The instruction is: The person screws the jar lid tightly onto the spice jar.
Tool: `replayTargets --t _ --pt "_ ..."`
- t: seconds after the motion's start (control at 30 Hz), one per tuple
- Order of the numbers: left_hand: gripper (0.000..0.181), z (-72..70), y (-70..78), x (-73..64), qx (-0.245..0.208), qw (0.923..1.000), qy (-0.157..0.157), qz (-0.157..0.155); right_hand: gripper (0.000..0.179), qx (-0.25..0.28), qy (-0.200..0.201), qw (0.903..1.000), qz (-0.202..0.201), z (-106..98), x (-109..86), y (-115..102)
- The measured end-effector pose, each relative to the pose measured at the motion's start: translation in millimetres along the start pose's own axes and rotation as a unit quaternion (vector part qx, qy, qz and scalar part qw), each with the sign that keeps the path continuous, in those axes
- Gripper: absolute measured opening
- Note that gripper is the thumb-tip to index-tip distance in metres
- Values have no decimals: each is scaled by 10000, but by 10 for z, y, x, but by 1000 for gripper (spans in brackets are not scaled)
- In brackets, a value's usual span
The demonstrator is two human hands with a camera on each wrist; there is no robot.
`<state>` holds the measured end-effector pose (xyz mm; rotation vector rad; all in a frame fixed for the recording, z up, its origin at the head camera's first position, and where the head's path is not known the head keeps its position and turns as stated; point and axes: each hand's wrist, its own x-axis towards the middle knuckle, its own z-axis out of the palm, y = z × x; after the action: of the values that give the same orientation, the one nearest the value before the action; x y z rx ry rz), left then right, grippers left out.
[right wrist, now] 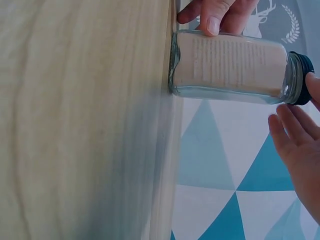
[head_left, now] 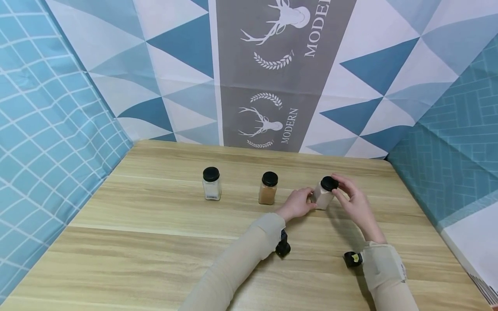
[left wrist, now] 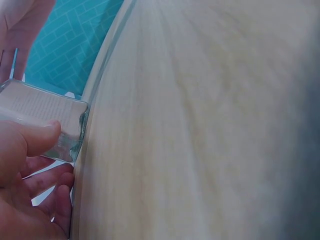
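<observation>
A square glass spice jar (head_left: 323, 198) of pale powder, with a black screw lid (head_left: 329, 183), stands on the table at the right of the head view. My left hand (head_left: 298, 203) holds it low on the side, its thumb (left wrist: 42, 137) across the glass in the left wrist view. Thumb and fingers of my right hand (head_left: 352, 198) pinch the lid from the other side. Fine print covers the glass of this spice jar (right wrist: 230, 62) in the right wrist view. Its base is at the wooden tabletop.
A spice jar of orange-brown powder (head_left: 268, 188) stands left of my left hand. Further left is a spice jar of white powder (head_left: 212, 183), also black-lidded. Patterned cloth (head_left: 186, 65) hangs along the back edge of the wooden table (head_left: 155, 242).
</observation>
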<state>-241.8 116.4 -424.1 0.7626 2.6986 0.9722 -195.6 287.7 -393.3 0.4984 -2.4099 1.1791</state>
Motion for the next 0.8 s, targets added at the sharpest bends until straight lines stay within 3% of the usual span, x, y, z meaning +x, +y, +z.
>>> replayTargets --t 0.23,0.4,0.6,0.8 --pt "45 14 -11 2 49 10000 -7 34 37 16 -135 9998 159 -2 -17 15" --pt "45 8 -8 -1 -7 10000 -10 10 33 -190 164 9992 324 -7 -18 8" --pt "44 -6 -9 3 -33 10000 28 29 31 -371 604 9973 172 -3 -2 -11" --pt "44 -10 -7 2 -10 10000 34 48 32 -595 685 9958 105 -2 1 -2"
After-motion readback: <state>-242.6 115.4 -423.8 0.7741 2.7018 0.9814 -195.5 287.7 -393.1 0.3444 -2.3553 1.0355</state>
